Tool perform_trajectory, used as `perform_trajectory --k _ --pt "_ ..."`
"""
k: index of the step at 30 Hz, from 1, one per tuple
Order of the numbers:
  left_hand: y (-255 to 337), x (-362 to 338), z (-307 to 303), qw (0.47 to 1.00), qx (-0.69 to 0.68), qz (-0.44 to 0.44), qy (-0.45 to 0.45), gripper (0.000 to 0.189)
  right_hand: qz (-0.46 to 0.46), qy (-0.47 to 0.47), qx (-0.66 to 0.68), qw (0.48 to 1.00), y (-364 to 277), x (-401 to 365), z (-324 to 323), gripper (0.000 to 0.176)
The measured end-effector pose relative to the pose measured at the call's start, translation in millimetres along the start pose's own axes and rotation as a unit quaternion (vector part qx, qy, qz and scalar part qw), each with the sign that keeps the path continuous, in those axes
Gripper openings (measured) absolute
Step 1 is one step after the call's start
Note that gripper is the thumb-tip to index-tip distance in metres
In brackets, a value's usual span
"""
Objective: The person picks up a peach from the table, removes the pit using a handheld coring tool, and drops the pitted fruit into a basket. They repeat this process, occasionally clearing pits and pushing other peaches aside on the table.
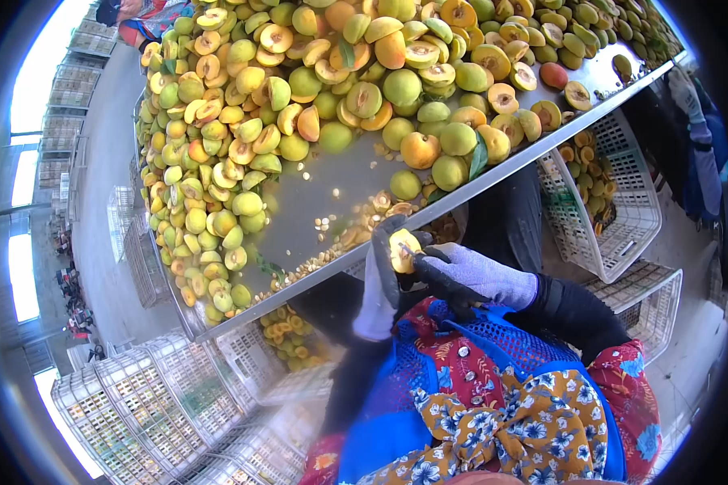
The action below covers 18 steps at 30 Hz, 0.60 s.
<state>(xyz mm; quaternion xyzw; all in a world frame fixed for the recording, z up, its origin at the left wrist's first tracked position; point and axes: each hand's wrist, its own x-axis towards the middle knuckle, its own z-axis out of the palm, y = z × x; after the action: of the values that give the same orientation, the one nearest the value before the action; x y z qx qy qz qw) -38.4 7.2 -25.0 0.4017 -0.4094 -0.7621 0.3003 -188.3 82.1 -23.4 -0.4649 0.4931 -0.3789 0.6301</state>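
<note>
My left hand, in a pale glove with dark fingertips, holds a halved yellow fruit just below the edge of the metal table. From the right, my right hand, in a grey and black glove, meets it. It grips a small tool whose tip touches the cut face of the fruit. Both hands are close to my chest, over a floral and blue apron.
A large heap of green-yellow whole and halved fruit covers the table, with loose pits near its edge. White plastic crates with halved fruit stand under it. Other people stand at the top left and right.
</note>
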Motion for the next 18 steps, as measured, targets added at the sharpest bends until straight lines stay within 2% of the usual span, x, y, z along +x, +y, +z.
perform_trajectory --k 1,2,3,4,5,6,7,8,9,10,11,12,15,17,18 --pt "-5.4 -5.7 4.8 0.993 0.050 0.088 0.055 0.051 0.096 -0.031 0.056 0.993 -19.5 -2.4 -2.2 0.045" --pt "-6.1 -6.4 0.0 0.981 0.149 0.113 0.059 0.052 0.194 -0.052 0.106 0.974 -39.0 -4.9 -4.3 0.044" --pt "-3.5 -6.9 -2.4 0.957 0.245 0.138 0.069 0.053 0.175 -0.053 0.070 0.981 -40.8 -3.6 -4.4 0.045" --pt "6.5 -11.1 -2.2 0.936 0.312 0.162 0.034 0.053 0.158 -0.056 0.035 0.985 -41.0 -3.9 -3.6 0.045" --pt "10.3 -9.8 -5.1 0.934 0.320 0.156 0.002 0.046 0.140 -0.059 -0.002 0.988 -41.1 -4.4 -2.8 0.046" --pt "14.2 -8.5 -7.9 0.932 0.328 0.150 -0.030 0.040 0.001 -0.007 -0.109 0.994 -20.4 -6.0 1.9 0.048" --pt "18.2 -7.2 -10.6 0.929 0.335 0.144 -0.061 0.036 -0.024 -0.022 -0.099 0.995 -15.5 -9.9 1.5 0.049" --pt "22.9 -5.3 -15.5 0.897 0.395 0.166 -0.105 0.039 -0.050 -0.035 -0.090 0.994 -12.2 -12.5 0.0 0.049" --pt "26.8 -3.8 -18.4 0.860 0.452 0.185 -0.149 0.050 -0.011 -0.054 -0.026 0.998 -12.2 -13.2 -0.8 0.049" --pt "31.9 -6.4 -16.2 0.865 0.441 0.179 -0.156 0.050 0.030 -0.068 0.037 0.997 -12.4 -13.7 -1.6 0.049" --pt "35.3 -7.1 -13.1 0.863 0.442 0.189 -0.155 0.050 0.135 -0.088 0.154 0.975 -16.2 -12.1 -3.0 0.049" --pt "38.3 -6.7 -10.3 0.860 0.443 0.200 -0.152 0.051 0.235 -0.106 0.267 0.928 -21.2 -10.8 -3.9 0.049" --pt "20.8 -11.3 -0.8 0.976 0.211 0.045 -0.036 0.041 0.138 -0.040 0.175 0.974 -45.2 -10.2 -8.6 0.048" --pt "-21.4 -6.2 -10.9 0.970 0.190 0.084 0.126 0.035 0.167 -0.055 0.214 0.961 -34.8 -8.2 -8.7 0.044" --pt "-17.2 -5.7 -9.8 0.914 0.352 0.176 0.098 0.038 0.174 -0.065 0.209 0.960 -35.0 -6.9 -9.1 0.043"
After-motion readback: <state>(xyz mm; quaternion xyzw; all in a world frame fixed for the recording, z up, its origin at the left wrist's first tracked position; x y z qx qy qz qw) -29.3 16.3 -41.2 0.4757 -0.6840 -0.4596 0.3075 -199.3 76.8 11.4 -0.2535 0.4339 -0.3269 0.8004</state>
